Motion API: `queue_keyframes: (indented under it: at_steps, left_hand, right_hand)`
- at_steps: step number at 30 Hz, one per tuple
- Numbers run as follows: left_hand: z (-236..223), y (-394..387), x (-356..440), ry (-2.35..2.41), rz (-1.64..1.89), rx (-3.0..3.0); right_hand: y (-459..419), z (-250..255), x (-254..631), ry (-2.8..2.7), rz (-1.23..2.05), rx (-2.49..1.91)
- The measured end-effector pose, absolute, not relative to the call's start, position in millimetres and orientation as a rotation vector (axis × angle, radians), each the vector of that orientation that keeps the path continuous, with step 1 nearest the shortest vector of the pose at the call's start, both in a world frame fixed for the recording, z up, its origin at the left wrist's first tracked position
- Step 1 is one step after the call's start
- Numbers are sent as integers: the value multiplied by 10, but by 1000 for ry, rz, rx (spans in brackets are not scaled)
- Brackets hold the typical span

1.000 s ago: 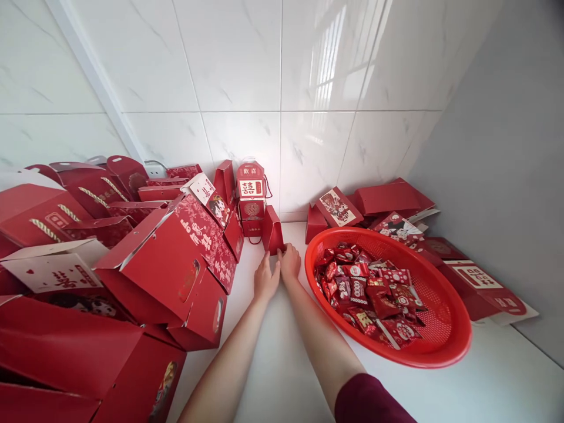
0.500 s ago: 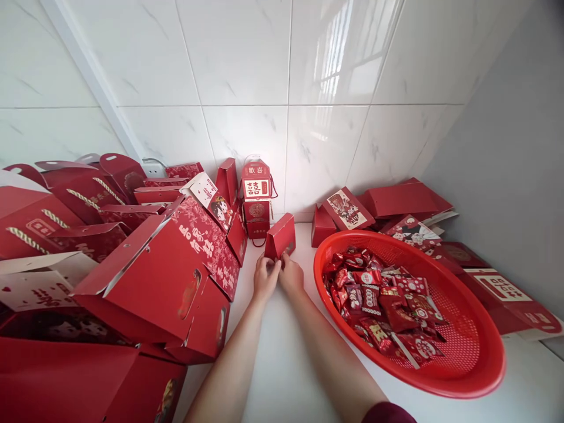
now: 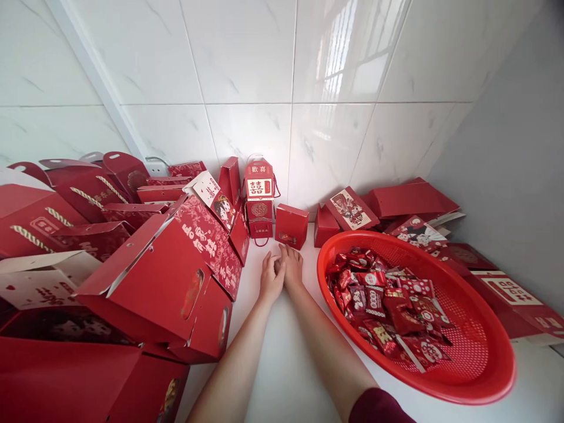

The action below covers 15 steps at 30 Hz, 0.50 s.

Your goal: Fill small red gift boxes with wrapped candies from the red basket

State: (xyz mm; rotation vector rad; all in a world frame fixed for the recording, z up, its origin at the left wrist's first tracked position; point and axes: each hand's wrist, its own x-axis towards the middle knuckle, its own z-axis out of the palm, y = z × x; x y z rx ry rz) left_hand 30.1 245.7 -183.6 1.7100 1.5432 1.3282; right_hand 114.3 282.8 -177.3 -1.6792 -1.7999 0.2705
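My left hand (image 3: 272, 279) and my right hand (image 3: 291, 267) rest together on the white table, their thumbs and fingers touching or nearly so. Both are loosely curved with fingers apart from any box, and nothing shows in them; the space between the palms is partly hidden. Just beyond the fingertips stands a small red box (image 3: 291, 226), upright, with an oval cut-out low on its front. To its left, against the wall, is a stack of small red gift boxes (image 3: 259, 202) with gold characters and a red cord.
Large red gift boxes (image 3: 145, 282) crowd the left side, with rope-handled bags (image 3: 88, 194) behind. On the right, a red plastic basket (image 3: 480, 364) holds many wrapped sweets (image 3: 396, 305). More red boxes (image 3: 409, 200) lie behind it along the tiled wall (image 3: 247, 64).
The small red box has been let go. It now stands farther back and slightly right, turned to show its front. My hands have drawn together in front of it.
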Motion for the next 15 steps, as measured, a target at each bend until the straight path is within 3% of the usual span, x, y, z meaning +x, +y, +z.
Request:
queue_keyframes:
  at_steps: [9,15]
  left_hand:
    - [-1830,2436,312,1533,1275,1754]
    - [-1865,2446,301,1529,1254,1781]
  right_hand:
    - [3034,-1760,1229,-1361,200,-1897]
    - [3201,-1804,1229,-1384,234,-1856]
